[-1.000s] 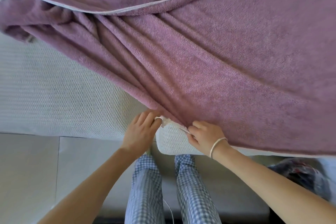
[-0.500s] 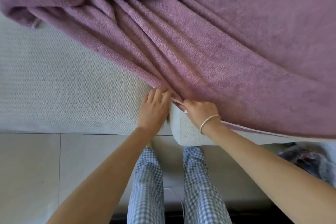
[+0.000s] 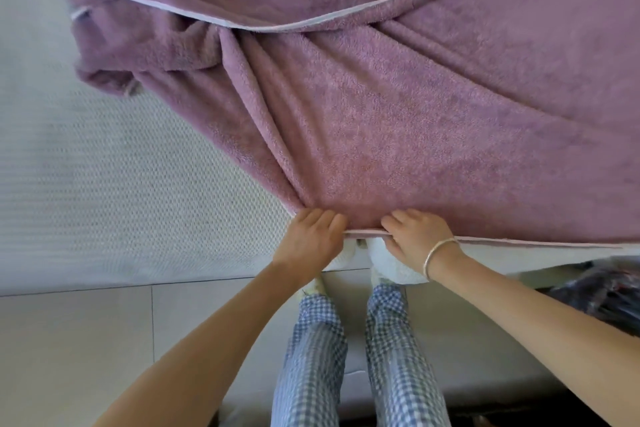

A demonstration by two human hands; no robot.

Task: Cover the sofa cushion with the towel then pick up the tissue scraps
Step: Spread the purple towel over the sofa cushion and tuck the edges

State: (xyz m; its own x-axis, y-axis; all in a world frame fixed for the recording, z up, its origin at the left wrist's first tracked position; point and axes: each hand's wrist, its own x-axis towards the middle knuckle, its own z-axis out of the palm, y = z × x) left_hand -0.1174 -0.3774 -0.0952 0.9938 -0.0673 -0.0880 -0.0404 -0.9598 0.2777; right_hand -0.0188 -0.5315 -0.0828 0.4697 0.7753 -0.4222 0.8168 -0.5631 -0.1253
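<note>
Both hands, left (image 3: 310, 239) and right (image 3: 415, 236), pinching the mauve fleecy towel's (image 3: 398, 135) near hem, bunched cloth lying far-left over the bare cream woven sofa cushion (image 3: 121, 184).

Our mauve towel (image 3: 433, 121) runs off the frame's top and right edges, so its full spread cannot be seen, and it hides the sofa cushion (image 3: 114, 191) beneath it on the right. Our fingertips (image 3: 393, 218) curl against the hem, their grip hard to judge. A dark patterned bundle (image 3: 602, 291) at lower right is blurred and cropped beyond identifying. Our forearms leave the bottom edge.
</note>
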